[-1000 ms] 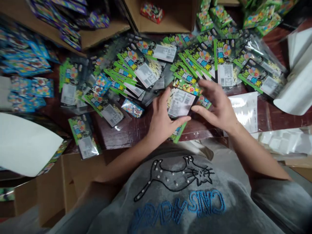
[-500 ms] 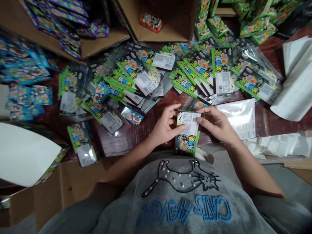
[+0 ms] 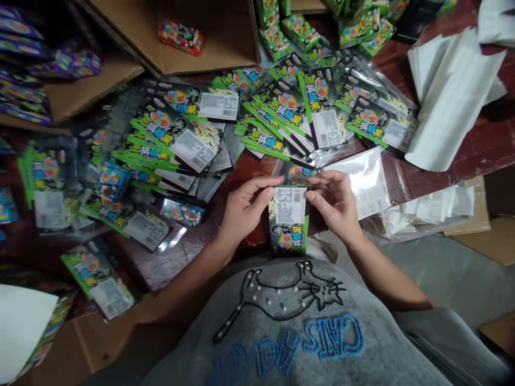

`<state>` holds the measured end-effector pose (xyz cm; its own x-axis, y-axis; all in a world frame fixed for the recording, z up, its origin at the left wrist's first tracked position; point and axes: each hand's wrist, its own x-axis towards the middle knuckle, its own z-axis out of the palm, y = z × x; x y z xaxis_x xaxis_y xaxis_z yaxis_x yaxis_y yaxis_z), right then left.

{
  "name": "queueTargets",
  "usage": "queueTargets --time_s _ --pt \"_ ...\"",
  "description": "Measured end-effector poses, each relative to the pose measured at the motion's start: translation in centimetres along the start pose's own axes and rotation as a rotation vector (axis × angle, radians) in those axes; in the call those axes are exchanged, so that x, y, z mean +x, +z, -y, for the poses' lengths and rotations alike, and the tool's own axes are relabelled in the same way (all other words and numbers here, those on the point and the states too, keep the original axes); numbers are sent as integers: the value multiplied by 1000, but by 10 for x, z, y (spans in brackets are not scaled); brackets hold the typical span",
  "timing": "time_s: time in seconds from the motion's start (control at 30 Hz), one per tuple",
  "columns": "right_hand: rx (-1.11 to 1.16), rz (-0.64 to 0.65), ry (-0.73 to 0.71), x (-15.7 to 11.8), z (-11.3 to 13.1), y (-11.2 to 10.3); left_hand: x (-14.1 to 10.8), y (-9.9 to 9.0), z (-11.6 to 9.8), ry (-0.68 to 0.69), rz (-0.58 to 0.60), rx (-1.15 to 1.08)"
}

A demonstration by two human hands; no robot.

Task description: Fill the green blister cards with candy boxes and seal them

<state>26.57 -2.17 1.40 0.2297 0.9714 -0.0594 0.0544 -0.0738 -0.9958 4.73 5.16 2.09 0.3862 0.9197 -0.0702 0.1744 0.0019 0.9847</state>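
A black and green candy packet [image 3: 287, 228] with a white barcode label hangs upside down at the table's front edge, close to my body. My left hand [image 3: 249, 206] pinches its upper left edge between thumb and fingers. At the upper right edge, my right hand [image 3: 336, 203] grips the same packet with thumb and forefinger. Part of another printed packet [image 3: 295, 171] shows just beyond the fingertips. Spread piles of similar labelled packets [image 3: 161, 126] lie past my hands. A small blue candy box [image 3: 182, 212] sits left of my left hand.
An open cardboard box [image 3: 213, 48] at the back holds a red candy box [image 3: 182, 37]. Green boxes [image 3: 300, 31] stand right of it. White paper sheets [image 3: 453, 102] and a clear bag of white slips [image 3: 434, 209] lie right. Purple packs [image 3: 82, 61] are at upper left.
The view has shifted right, so things appear further left. My fingers have moved to the packet's upper edge, and my left thumb has come off the middle of its label.
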Motion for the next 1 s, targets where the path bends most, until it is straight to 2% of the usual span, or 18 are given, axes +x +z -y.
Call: queueTargets --time_s 0.1,0.2,0.3,0.47,0.6,0.67,0.83,1.0 --pt "-32 -74 -5 -3 0 -1 3 5 -2 25 4 -3" --pt "-110 6 -57 -2 2 -7 5 8 -2 77 39 12" --pt "-182 102 -131 3 3 -15 7 12 -1 28 23 -26" --pt "-133 104 -142 11 5 -27 10 14 -6 -45 40 -50" --pt "-188 246 -159 17 16 -34 12 12 -16 -45 98 -26" --pt "-171 261 -116 20 23 -33 14 12 -21 -36 109 -20" --pt "-78 174 91 29 35 -28 24 10 -28 -82 139 30" --pt "-79 240 163 38 34 -34 38 4 -28 -160 215 -53"
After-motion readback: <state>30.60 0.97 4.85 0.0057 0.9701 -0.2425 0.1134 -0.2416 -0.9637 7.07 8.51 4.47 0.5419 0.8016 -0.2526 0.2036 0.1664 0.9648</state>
